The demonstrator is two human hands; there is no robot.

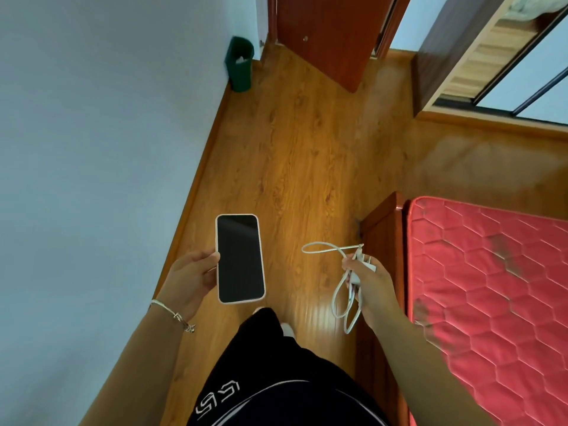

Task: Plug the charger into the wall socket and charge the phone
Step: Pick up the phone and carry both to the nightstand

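My left hand (192, 276) holds a phone (240, 259) with a dark screen and a pale case, face up over the wooden floor. My right hand (370, 284) grips a white charger (365, 262) together with its coiled white cable (344, 302); loops of the cable hang below and stick out to the left of the fist. The two hands are apart, about a phone's length between them. No wall socket is in view.
A pale blue wall (92, 149) runs along the left with a wooden skirting. A green bin (239, 64) stands by it near a red-brown door (332, 35). A bed with a red quilted mattress (491, 287) is at the right, a wardrobe (479, 56) beyond.
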